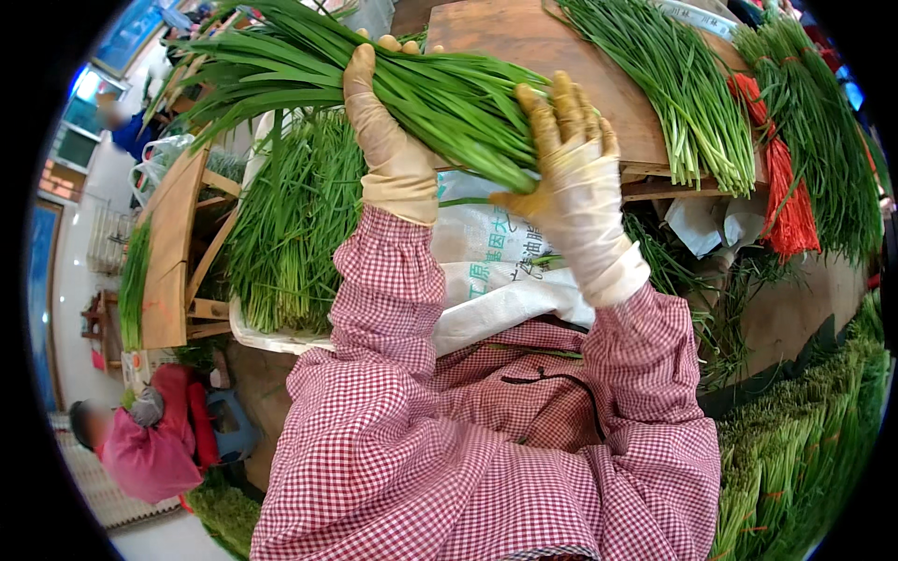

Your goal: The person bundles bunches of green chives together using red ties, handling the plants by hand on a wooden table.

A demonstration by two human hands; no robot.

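I see a leafy green bundle at twelve o'clock, slanting from ten toward four, gripped mid-length by the gloved left hand, while the right hand, fingers spread, is nearer its stem ends, contact unclear.

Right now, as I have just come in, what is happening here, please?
The gloved left hand holds up a bunch of long green leaves around its middle. The gloved right hand is at its stem end, fingers spread. Another bunch lies on the wooden table, beside red strings. More greens are in a white crate at the left.
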